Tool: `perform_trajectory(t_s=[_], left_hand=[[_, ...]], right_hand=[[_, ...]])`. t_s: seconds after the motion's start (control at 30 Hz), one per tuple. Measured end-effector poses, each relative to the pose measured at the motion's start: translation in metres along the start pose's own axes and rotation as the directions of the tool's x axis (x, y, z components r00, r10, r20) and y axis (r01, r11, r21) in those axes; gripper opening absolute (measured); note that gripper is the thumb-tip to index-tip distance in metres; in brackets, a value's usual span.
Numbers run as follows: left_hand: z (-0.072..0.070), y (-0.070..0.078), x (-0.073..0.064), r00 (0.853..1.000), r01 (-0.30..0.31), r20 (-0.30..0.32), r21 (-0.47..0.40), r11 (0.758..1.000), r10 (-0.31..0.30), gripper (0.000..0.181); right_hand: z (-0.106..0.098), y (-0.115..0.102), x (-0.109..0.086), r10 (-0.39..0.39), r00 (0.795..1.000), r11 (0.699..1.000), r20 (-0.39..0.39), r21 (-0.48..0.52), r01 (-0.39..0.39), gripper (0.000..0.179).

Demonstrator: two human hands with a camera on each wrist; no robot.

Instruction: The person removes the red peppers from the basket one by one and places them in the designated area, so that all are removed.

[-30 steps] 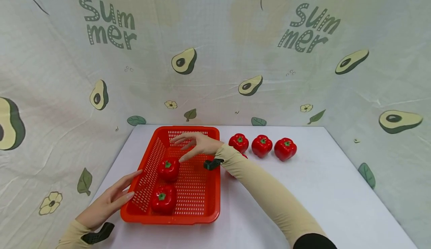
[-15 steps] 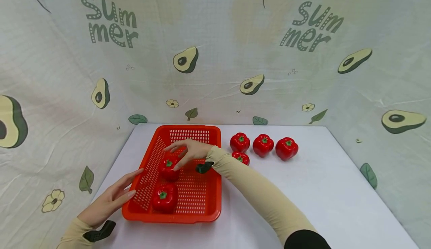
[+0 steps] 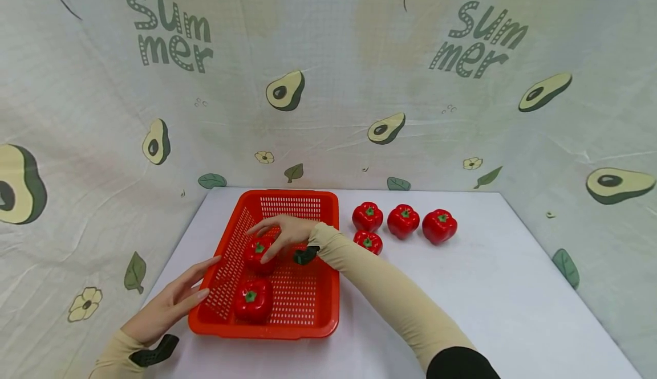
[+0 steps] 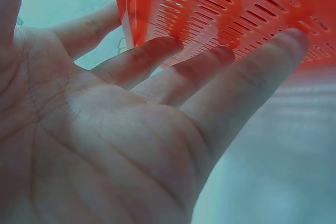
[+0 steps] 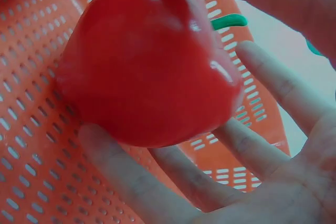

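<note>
In the head view, two red bell peppers sit in the left part of a red perforated plastic basket (image 3: 328, 329). My right hand (image 3: 287, 233) reaches in from the right around the farther bell pepper (image 3: 255, 253). The right wrist view has that bell pepper (image 5: 152, 66) between the thumb above and the fingers below and beside it, its green stem pointing toward the hand's side. The nearer bell pepper (image 3: 253, 301) lies untouched. My left hand (image 3: 169, 302) rests against the basket's left side; its fingers (image 4: 252, 82) stretch out, nearly straight, along the slotted outer wall.
Right of the basket, several more red bell peppers stand on the white table (image 3: 462, 299), among them one at the far right (image 3: 439, 226) and one nearer the basket (image 3: 368, 242). A cloth backdrop (image 3: 328, 43) printed with avocados hangs behind and at both sides.
My right hand has moved left and down from above the basket's middle onto the farther bell pepper and closed around it. The left hand keeps its place at the basket's side.
</note>
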State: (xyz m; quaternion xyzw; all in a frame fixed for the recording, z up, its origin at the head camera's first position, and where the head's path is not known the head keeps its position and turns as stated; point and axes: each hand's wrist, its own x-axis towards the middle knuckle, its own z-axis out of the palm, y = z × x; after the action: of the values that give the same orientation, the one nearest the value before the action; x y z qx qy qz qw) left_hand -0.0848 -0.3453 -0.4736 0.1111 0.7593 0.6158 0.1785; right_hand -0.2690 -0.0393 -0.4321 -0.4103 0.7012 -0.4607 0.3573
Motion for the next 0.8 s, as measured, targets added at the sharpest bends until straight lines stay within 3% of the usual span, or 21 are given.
perform_trajectory(t_s=[0.8], left_hand=[[-0.0015,-0.0029,-0.0007,0.998,-0.057,0.0,0.003,0.998,0.057,0.066]], right_hand=[[0.0028,-0.0002,0.002,0.029,1.0,1.0,0.0,0.011,-0.029,0.063]])
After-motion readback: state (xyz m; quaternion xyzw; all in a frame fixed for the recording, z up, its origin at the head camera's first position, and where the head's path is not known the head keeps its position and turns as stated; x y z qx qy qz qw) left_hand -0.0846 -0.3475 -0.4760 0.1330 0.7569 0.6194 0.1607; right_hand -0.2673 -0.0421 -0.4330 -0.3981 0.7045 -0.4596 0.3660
